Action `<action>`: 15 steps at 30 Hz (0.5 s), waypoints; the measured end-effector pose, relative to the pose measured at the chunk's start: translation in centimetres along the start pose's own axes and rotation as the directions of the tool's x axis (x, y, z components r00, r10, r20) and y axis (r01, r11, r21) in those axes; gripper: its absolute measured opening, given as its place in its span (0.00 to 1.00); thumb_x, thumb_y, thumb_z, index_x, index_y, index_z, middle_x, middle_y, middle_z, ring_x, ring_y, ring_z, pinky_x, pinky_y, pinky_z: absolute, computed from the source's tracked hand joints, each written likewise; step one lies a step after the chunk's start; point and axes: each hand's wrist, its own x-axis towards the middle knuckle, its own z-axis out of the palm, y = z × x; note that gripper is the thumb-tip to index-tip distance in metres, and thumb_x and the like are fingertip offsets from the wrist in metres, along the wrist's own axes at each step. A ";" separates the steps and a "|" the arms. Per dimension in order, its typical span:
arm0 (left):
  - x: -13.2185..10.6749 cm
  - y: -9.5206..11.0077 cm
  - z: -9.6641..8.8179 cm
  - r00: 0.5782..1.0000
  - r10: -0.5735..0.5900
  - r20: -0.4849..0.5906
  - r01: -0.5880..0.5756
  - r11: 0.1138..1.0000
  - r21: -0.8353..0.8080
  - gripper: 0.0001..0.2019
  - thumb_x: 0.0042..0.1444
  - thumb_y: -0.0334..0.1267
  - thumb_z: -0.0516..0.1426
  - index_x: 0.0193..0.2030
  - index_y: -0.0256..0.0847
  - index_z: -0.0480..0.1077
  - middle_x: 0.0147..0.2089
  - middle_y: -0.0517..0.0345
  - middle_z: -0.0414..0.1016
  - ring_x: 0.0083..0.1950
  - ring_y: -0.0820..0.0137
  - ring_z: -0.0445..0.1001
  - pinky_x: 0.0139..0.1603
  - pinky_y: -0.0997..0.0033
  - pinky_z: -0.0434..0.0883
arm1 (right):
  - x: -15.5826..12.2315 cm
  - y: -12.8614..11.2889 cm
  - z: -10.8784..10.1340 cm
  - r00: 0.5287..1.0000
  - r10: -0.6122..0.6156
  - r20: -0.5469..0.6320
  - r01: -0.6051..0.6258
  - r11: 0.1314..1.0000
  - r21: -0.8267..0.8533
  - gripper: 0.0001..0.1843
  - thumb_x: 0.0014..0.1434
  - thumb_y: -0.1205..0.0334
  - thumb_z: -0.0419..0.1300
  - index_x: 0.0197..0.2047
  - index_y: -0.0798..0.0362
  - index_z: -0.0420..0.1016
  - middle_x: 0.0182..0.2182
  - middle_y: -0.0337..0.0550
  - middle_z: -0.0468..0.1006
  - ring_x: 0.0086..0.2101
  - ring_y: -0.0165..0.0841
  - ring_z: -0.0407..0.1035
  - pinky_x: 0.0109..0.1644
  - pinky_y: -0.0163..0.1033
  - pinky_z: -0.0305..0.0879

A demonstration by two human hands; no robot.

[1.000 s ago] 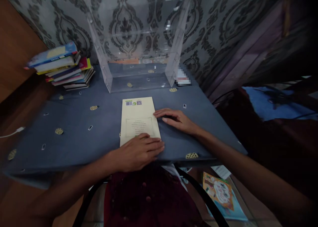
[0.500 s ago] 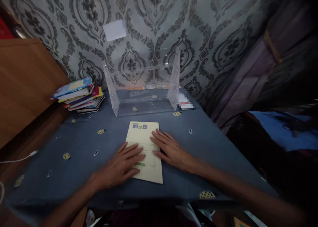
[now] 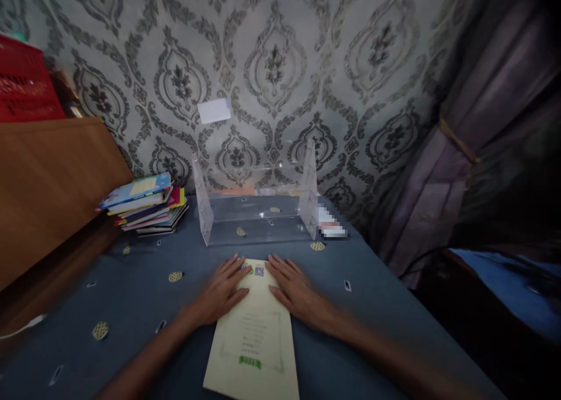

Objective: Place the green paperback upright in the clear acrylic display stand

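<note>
A cream-coloured booklet (image 3: 258, 336) lies flat on the table in front of me, with printed codes at its far end and green print near its close end. My left hand (image 3: 224, 292) rests over its far left corner, fingers stretched out and partly covering the printed codes. On the opposite side, my right hand (image 3: 298, 289) lies flat along the far right edge, its fingertips by the corner. Both hands are open and press on the booklet without gripping it.
A clear acrylic shelf (image 3: 203, 213) stands behind the booklet against the patterned wall. To its left is a stack of books (image 3: 144, 204) beside a wooden cabinet (image 3: 52, 184). A blurred-out white item (image 3: 331, 223) lies right of the shelf. A white cable (image 3: 26, 327) is at the left.
Both hands have slid away from me, from the booklet's middle to its far end. My view has tilted upward, so everything sits lower in the picture.
</note>
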 end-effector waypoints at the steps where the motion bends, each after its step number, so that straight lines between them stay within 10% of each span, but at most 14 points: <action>1: 0.1 -0.1 0.2 1.000 0.004 -0.013 -0.004 1.000 0.007 0.27 0.71 0.49 0.47 0.72 0.43 0.56 0.75 0.47 0.52 0.76 0.57 0.49 0.72 0.46 0.58 | -0.5 -0.1 -0.1 1.000 -0.003 -0.001 0.003 1.000 -0.010 0.29 0.71 0.57 0.48 0.72 0.56 0.57 0.70 0.57 0.58 0.69 0.47 0.50 0.70 0.63 0.52; 10: -0.1 -0.5 1.8 0.992 0.050 -0.115 -0.042 0.997 0.065 0.25 0.72 0.48 0.45 0.72 0.47 0.57 0.74 0.52 0.55 0.76 0.56 0.51 0.70 0.44 0.61 | -6.5 -2.7 -1.5 0.978 -0.210 0.017 0.210 0.978 -0.018 0.40 0.68 0.46 0.55 0.75 0.52 0.45 0.70 0.54 0.57 0.69 0.43 0.51 0.71 0.55 0.53; 15: -0.2 -0.6 2.2 0.983 0.078 -0.165 -0.066 0.995 0.073 0.25 0.71 0.46 0.47 0.72 0.48 0.56 0.74 0.53 0.56 0.75 0.57 0.52 0.69 0.47 0.64 | -8.3 -3.8 -0.3 0.917 -0.399 0.001 0.396 0.910 -0.126 0.29 0.72 0.58 0.52 0.73 0.49 0.54 0.64 0.45 0.70 0.65 0.35 0.61 0.68 0.43 0.61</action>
